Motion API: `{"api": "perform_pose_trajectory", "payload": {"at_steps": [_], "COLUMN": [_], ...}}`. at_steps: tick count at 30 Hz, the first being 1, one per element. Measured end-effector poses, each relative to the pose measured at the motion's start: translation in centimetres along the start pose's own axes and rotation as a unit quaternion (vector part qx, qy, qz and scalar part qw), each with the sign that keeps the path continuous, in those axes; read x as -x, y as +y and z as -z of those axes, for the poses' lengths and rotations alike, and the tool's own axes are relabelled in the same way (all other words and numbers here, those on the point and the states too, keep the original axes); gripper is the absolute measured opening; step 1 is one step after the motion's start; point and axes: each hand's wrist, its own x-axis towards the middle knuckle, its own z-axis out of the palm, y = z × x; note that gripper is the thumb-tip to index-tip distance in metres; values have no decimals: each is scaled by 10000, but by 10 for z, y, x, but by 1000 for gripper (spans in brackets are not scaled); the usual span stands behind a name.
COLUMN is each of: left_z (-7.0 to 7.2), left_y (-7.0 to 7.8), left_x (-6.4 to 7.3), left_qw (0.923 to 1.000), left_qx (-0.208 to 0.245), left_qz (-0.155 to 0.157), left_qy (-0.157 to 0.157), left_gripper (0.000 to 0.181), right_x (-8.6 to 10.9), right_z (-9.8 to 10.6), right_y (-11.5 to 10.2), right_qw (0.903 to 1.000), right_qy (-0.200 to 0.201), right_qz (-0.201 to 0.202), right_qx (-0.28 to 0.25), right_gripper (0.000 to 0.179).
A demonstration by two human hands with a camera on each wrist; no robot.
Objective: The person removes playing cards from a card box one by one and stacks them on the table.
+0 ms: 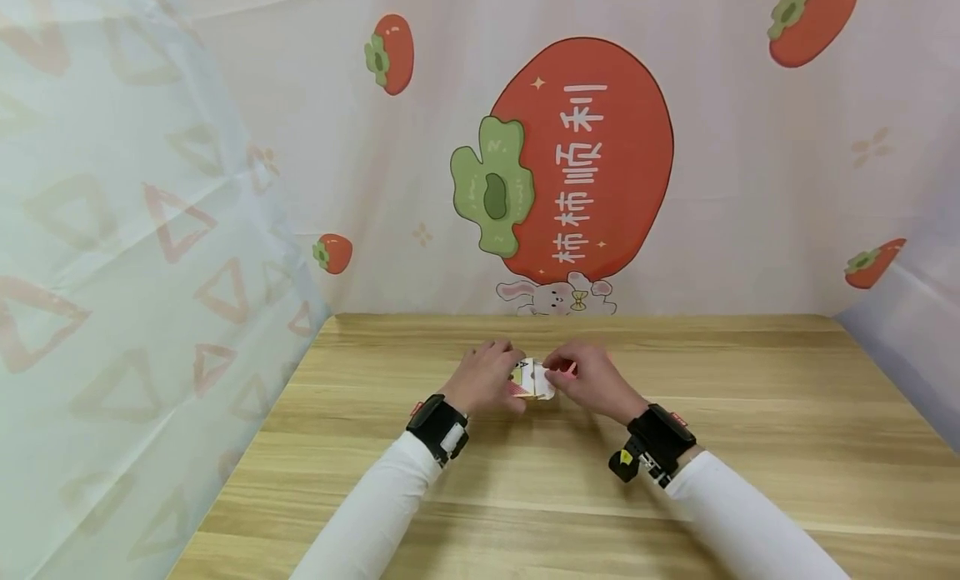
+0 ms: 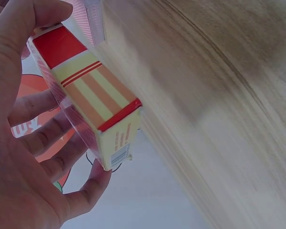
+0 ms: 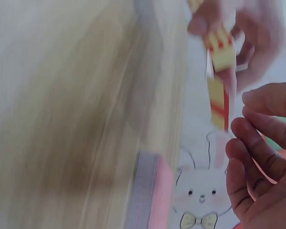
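My left hand [image 1: 489, 378] grips a small playing-card box [image 2: 83, 81] by its edges, thumb on one side and fingers along the other. The box has red, cream and orange stripes, with a barcode on one end. Its end flap [image 3: 218, 105] stands out toward my right hand [image 1: 592, 382]. Loosely bent, the right fingers [image 3: 250, 143] are close by the flap's tip, with nothing seen pinched between them. Beside the right hand a pink-backed deck of cards [image 3: 150, 191] rests on the table, partly hidden by that hand in the head view.
The wooden table [image 1: 525, 497] runs back to a hanging cloth [image 1: 720, 188] printed with persimmons and a rabbit. Another patterned cloth [image 1: 150, 313] hangs along the left side. Each wrist wears a black camera strap [image 1: 660, 438].
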Motion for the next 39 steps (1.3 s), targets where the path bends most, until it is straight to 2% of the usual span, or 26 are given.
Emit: {"api": "perform_pose_trajectory", "payload": {"at_steps": [5,15,22,33,39], "left_z": [0,0,1,4,7], "left_y": [1,5,7,10,11], "left_x": [-4,-7,-9,-13,-15], "left_qw": [9999,9990,9979,9979,9983], "left_qx": [-44,-279,-411,-386,-292], "left_qz": [-23,-183,-310,-331,-318], "left_qy": [103,297,391,402,381], "left_gripper": [73,77,76,73,73], "right_x": [2,1,-1,-8,-9], "right_z": [-7,-11,-11,-9,-8], "right_y": [-6,-7,-5,-5,-5], "right_qw": [9999,9976,9953,9923,9898], "right_qy": [102,128,162,369,328], "right_qz": [41,-664,-916,-1177,-1386], "right_qx": [-96,-110,-279,-61,-59], "right_gripper": [8,5,8,14,15]}}
